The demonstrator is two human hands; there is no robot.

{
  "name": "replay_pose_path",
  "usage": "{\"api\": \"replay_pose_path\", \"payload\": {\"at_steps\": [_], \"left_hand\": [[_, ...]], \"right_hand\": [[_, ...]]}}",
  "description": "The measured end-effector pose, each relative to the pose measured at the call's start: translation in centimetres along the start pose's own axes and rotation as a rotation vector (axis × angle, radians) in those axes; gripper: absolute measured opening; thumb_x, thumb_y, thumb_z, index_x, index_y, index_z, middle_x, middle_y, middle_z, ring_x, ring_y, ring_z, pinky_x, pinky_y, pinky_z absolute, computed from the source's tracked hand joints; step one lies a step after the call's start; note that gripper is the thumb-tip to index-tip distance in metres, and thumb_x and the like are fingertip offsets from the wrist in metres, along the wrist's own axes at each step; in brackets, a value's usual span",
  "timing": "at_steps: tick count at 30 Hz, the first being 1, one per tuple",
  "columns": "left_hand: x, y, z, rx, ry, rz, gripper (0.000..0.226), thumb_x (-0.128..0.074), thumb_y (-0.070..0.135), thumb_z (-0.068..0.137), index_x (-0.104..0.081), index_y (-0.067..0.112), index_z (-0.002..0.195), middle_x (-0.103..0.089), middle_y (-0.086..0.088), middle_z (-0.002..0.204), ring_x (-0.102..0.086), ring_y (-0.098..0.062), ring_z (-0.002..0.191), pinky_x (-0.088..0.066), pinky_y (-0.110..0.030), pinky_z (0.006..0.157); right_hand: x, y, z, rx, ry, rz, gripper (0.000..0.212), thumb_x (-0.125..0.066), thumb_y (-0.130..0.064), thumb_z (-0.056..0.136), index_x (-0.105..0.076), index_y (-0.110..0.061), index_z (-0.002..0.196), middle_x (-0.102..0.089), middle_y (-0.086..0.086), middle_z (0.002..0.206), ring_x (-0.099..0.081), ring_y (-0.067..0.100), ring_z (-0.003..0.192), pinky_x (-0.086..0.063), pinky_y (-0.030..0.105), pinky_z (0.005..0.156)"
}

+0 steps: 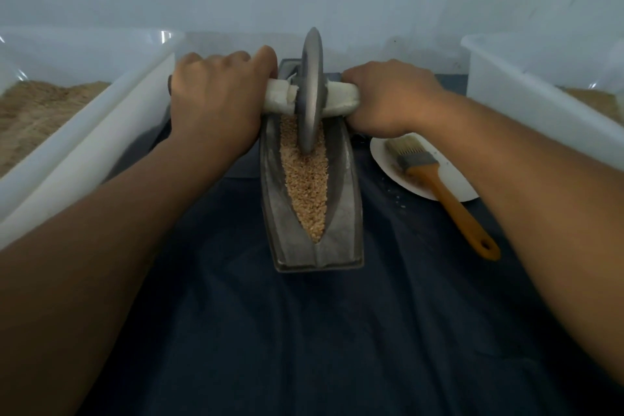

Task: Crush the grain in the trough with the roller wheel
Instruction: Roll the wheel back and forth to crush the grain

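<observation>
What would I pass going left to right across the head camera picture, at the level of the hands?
Left white bin → left hand → roller wheel → right hand → right white bin. Both hands grip the wheel's handle, one on each side of the wheel.

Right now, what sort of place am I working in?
Probably a small hand-milling or grain-processing bench rather than a home kitchen. A metal trough of grain sits on a dark cloth, white plastic bins of tan ground material flank it, and a brush lies on a plate.
</observation>
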State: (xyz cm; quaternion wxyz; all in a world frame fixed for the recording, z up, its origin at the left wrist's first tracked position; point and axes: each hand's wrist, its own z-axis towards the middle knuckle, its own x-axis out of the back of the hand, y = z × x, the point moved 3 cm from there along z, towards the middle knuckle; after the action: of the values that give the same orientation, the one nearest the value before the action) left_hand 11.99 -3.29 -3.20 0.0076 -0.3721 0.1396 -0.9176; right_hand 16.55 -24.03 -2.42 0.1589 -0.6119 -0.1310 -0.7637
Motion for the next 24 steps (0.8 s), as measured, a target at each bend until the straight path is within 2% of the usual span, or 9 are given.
{"api": "replay_pose_path", "payload": {"at_steps": [3, 6, 11, 15, 17, 24], "left_hand": [[0.5, 0.0, -0.7, 0.014, -0.029, -0.018, 0.026, -0.068, 0.019, 0.087, -0.051, 0.021, 0.106, -0.061, -0.006, 0.086, -0.058, -0.032, 0.069, -0.032, -0.037, 0.065], [1.3, 0.1, -1.3, 0.015, -0.055, -0.043, 0.031, -0.070, 0.020, 0.084, -0.050, 0.022, 0.107, -0.062, -0.006, 0.089, -0.060, -0.032, 0.072, -0.035, -0.037, 0.067], [2.5, 0.3, -2.6, 0.016, -0.076, -0.094, 0.032, -0.071, 0.024, 0.083, -0.050, 0.023, 0.108, -0.063, -0.005, 0.092, -0.062, -0.032, 0.078, -0.042, -0.040, 0.072], [3.5, 0.5, -3.3, 0.014, -0.100, -0.081, 0.036, -0.073, 0.029, 0.082, -0.048, 0.025, 0.108, -0.063, -0.004, 0.093, -0.062, -0.029, 0.079, -0.044, -0.040, 0.073], [3.8, 0.6, -3.5, 0.010, -0.123, -0.074, 0.037, -0.073, 0.028, 0.082, -0.047, 0.025, 0.108, -0.062, -0.003, 0.094, -0.062, -0.029, 0.080, -0.044, -0.040, 0.073], [4.8, 0.8, -4.0, 0.008, -0.133, -0.055, 0.036, -0.071, 0.027, 0.083, -0.045, 0.027, 0.107, -0.060, -0.001, 0.091, -0.060, -0.026, 0.076, -0.041, -0.038, 0.070]], "right_hand": [[0.2, -0.5, -0.9, -0.004, 0.043, -0.049, 0.016, -0.061, -0.039, 0.080, -0.051, -0.039, 0.092, -0.055, -0.012, 0.081, -0.050, 0.014, 0.067, -0.031, 0.026, 0.053], [0.3, -0.9, -2.0, -0.014, 0.079, -0.089, 0.016, -0.060, -0.041, 0.079, -0.046, -0.038, 0.087, -0.052, -0.012, 0.076, -0.043, 0.008, 0.061, -0.028, 0.026, 0.051], [0.4, -1.6, -3.6, -0.043, 0.150, -0.128, 0.020, -0.061, -0.045, 0.079, -0.043, -0.037, 0.080, -0.047, -0.013, 0.069, -0.038, 0.009, 0.057, -0.025, 0.026, 0.049], [0.4, -2.0, -5.1, -0.068, 0.184, -0.118, 0.016, -0.059, -0.045, 0.079, -0.048, -0.035, 0.085, -0.054, -0.009, 0.072, -0.049, 0.020, 0.062, -0.033, 0.031, 0.053], [0.4, -2.2, -5.7, -0.078, 0.194, -0.117, 0.016, -0.058, -0.044, 0.079, -0.049, -0.034, 0.087, -0.054, -0.009, 0.071, -0.050, 0.020, 0.061, -0.035, 0.032, 0.053], [0.4, -2.7, -7.4, -0.084, 0.273, -0.114, 0.017, -0.059, -0.043, 0.081, -0.052, -0.034, 0.094, -0.047, -0.011, 0.065, -0.044, 0.019, 0.057, -0.024, 0.029, 0.051]]}}
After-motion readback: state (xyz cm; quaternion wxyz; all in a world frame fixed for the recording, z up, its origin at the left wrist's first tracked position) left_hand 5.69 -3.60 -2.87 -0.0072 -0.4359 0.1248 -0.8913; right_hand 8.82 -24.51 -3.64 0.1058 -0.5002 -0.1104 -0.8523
